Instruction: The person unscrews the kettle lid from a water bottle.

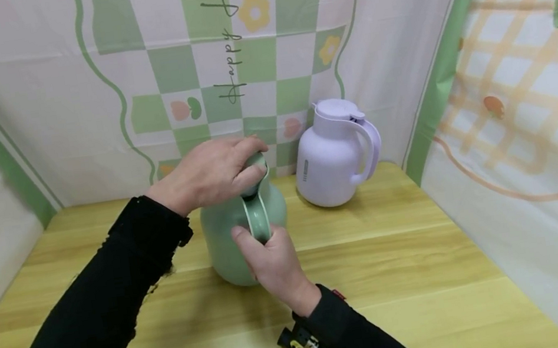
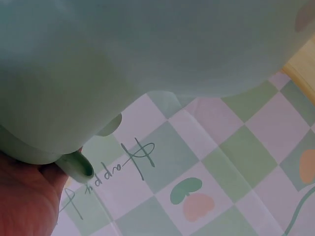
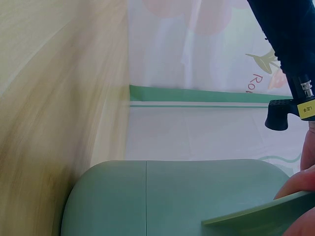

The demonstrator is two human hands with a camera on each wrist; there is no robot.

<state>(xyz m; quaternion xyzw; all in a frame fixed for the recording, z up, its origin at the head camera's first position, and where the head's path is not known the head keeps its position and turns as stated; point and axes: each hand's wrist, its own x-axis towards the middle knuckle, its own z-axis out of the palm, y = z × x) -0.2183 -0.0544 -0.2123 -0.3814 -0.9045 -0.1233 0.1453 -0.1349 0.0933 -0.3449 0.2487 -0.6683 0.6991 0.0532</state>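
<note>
Two-handed at the bench: the R hand [image 1: 277, 260] wraps the handle [image 1: 258, 218] of a green jug [image 1: 227, 246], fingers closed around it, thumb toward the jug's body. The L hand [image 1: 209, 172], back of it uppermost, grips the lid [image 1: 257, 161] from above, thumb on the near side, fingers curled over the top; most of the lid is hidden, so can't tell if it's loose or seated. Jug stands upright on the bench [image 1: 379, 279], approx. mid-width, handle toward the person. Step in hand, by the look of it: work on the lid w/ the body steadied by its handle; whether the L hand is twisting, pressing or just holding can't be told from one moment. Next move prob. calls for a firm R grip, so the body doesn't turn or tip, w/ any effort at the top kept to the L hand. Just beyond, to the R, a lilac jug [image 1: 325, 161] stands upright, lid on, untouched, apart from the green one. Bkgd: a checked cloth [image 1: 166, 17] w/ "Happy" running sideways.
</note>
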